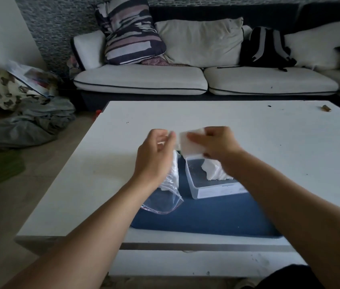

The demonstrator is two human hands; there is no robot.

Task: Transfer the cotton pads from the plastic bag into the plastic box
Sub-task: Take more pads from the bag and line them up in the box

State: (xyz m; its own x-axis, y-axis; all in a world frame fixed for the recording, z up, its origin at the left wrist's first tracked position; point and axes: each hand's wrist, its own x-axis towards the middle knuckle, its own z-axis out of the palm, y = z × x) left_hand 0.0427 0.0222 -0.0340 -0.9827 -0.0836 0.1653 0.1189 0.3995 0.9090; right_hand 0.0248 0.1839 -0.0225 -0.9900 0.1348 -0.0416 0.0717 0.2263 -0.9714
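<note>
Holding a white pad (190,142) above the far end of the box (213,184), the right hand (217,142) has its fingers closed on the pad's right side, thumb laid across its face. The left hand (156,153) is raised just left of it, fingers curled loosely inward; its fingertips are blurred and close to the pad's left edge, and whether they pinch anything cannot be told. Under the left hand the bag (165,195) stands partly upright, its clear lower end spread flat toward the near side, with a stack of white pads (174,170) showing inside against the wrist. The box, clear and open-topped, sits just right of the bag, the two close together on a blue mat (206,213). More pads (215,171) already lie in the box, heaped against its right side, partly hidden by the right forearm. The mat lies at the near edge of the white tabletop (269,132). Beyond the tabletop is a sofa (144,80) with cushions, and a dark backpack (267,46) on its seat.
</note>
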